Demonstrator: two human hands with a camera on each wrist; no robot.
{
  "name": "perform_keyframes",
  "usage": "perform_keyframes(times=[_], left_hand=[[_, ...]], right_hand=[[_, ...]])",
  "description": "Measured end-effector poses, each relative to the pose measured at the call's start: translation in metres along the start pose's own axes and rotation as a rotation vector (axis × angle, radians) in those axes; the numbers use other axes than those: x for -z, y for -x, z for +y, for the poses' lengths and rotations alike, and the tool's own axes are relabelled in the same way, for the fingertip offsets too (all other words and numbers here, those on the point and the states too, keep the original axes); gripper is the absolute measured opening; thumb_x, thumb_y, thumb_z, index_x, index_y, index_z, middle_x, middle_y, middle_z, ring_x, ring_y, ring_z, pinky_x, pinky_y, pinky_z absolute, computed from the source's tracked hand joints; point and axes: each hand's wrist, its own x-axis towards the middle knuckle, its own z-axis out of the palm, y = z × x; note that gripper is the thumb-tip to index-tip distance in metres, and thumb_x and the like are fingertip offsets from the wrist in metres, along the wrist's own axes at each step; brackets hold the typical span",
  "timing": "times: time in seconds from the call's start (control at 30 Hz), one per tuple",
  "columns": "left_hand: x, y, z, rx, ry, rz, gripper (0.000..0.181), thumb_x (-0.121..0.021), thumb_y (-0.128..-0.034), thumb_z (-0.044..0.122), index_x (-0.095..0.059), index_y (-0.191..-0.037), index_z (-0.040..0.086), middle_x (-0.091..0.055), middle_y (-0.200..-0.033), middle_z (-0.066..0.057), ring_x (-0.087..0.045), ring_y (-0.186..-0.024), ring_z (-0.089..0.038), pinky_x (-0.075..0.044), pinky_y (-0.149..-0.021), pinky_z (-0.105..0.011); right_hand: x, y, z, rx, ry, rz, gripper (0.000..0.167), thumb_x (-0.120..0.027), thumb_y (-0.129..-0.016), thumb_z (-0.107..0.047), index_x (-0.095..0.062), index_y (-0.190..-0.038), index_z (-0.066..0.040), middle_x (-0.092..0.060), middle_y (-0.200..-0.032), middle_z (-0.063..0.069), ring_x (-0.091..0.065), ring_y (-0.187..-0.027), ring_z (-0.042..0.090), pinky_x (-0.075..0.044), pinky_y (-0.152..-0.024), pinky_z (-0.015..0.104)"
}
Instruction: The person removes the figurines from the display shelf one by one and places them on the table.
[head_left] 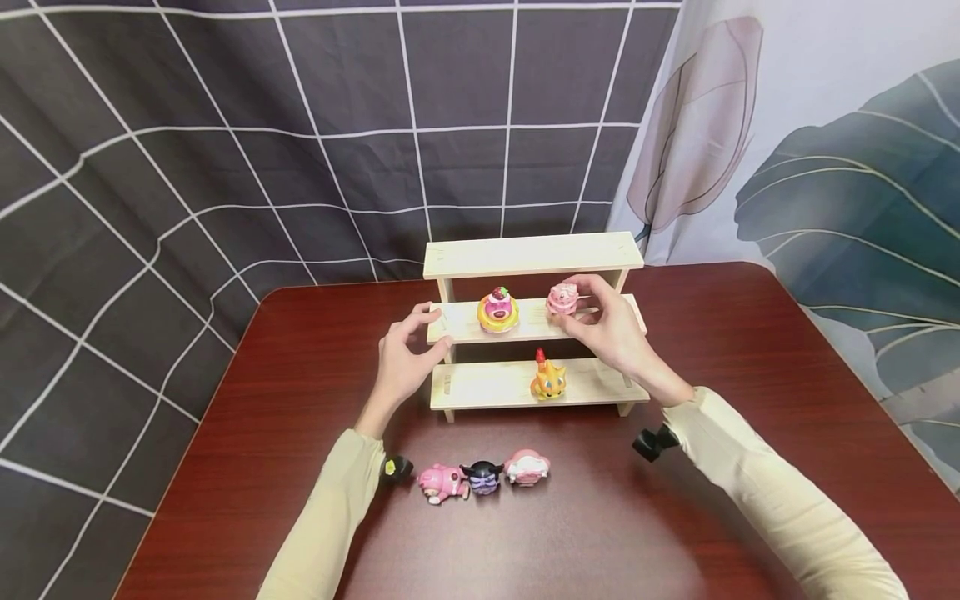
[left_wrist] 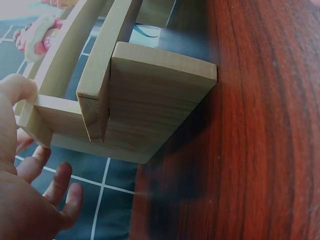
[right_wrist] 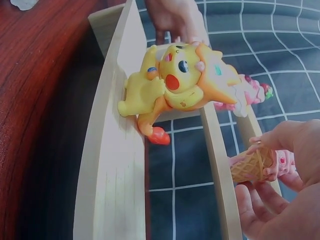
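My right hand [head_left: 607,329] holds a pink figurine [head_left: 562,299] at the right part of the middle tier of a wooden three-tier display stand [head_left: 532,255]. In the right wrist view the figurine shows a waffle-cone base [right_wrist: 252,165] between thumb and fingers. My left hand [head_left: 405,358] grips the left end of the middle board, thumb at the front; the left wrist view shows that board end [left_wrist: 37,125] between thumb and fingers. On the same tier sits a yellow-and-pink figurine [head_left: 498,312]. An orange-and-yellow figurine [head_left: 550,382] with a red tail tip stands on the lowest tier.
In front of the stand, on the dark red table [head_left: 585,533], are a pink figurine [head_left: 442,482], a black-and-purple one [head_left: 483,477] and a pink-and-white one [head_left: 527,467]. A dark gridded curtain [head_left: 465,175] hangs behind the stand.
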Motion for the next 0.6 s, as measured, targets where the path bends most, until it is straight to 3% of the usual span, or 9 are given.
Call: perform_keyframes(times=[0.33, 0.6], left_hand=[[0.0002, -0.0005, 0.0013, 0.005, 0.004, -0.006, 0.041, -0.081, -0.0803, 0.015, -0.073, -0.12, 0.009, -0.063, -0.134, -0.003, -0.056, -0.098, -0.029, -0.046, -0.08, -0.04], [0.0001, -0.0006, -0.0006, -0.01, 0.028, -0.002, 0.043, -0.081, -0.079, 0.012, -0.073, -0.12, 0.008, -0.064, -0.133, -0.005, -0.057, -0.099, -0.041, -0.048, -0.082, -0.052]], right_hand=[[0.0011, -0.0021, 0.0005, 0.008, -0.001, -0.01, 0.041, -0.077, -0.082, 0.005, -0.059, -0.119, 0.005, -0.066, -0.104, 0.02, -0.064, -0.09, 0.027, -0.051, -0.072, 0.017], [0.0017, -0.0015, -0.002, -0.018, -0.008, -0.02, 0.041, -0.077, -0.082, 0.005, -0.059, -0.119, 0.005, -0.066, -0.104, 0.02, -0.064, -0.088, 0.025, -0.052, -0.072, 0.017]])
